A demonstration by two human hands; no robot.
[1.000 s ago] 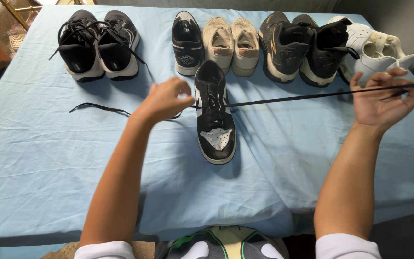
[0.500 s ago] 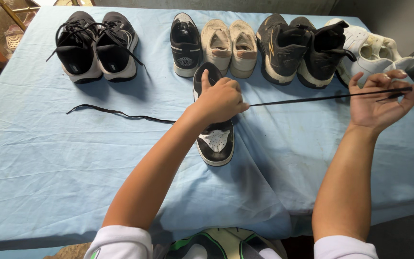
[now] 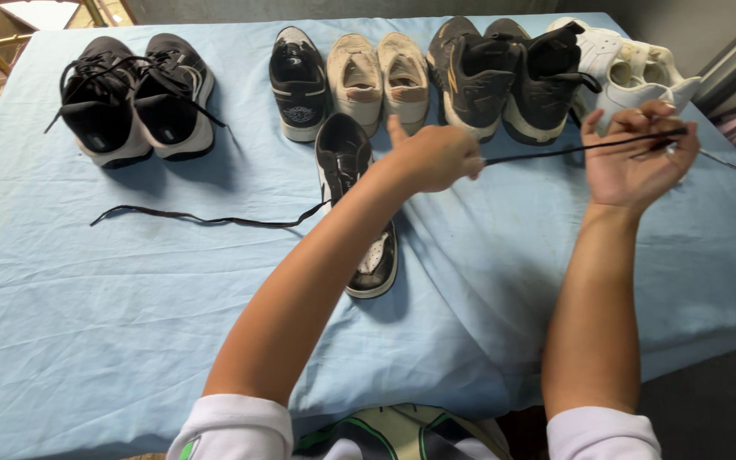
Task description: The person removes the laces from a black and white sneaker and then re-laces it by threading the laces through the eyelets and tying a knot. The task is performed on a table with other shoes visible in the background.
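While the left hand (image 3: 436,158) is closed in a loose fist with the thumb up, it pinches a thin black flat shoelace (image 3: 547,152) that runs taut from its fingers to the right hand (image 3: 636,153). Left forearm reaches long and diagonal across the table, crossing over a black-and-white low-top leather sneaker (image 3: 355,183) that lies just under and behind the wrist, toe toward the person. Right forearm stands nearly upright, palm turned inward, fingers curled half shut around the lace's far end, which passes through the fingertips and pokes out past them. The lace's other length trails from the sneaker away to the left of the left hand, lying slack on the cloth.

Surface: a table under a wrinkled pale blue cotton sheet (image 3: 129,290). Beyond the hands, a row of shoes: a laced black running pair (image 3: 134,98) far left, a single black high-top (image 3: 297,81), a beige slip-on pair (image 3: 376,77), a black unlaced pair (image 3: 504,77), and white sneakers (image 3: 632,64) just behind the right hand. Dark floor shows at lower right.
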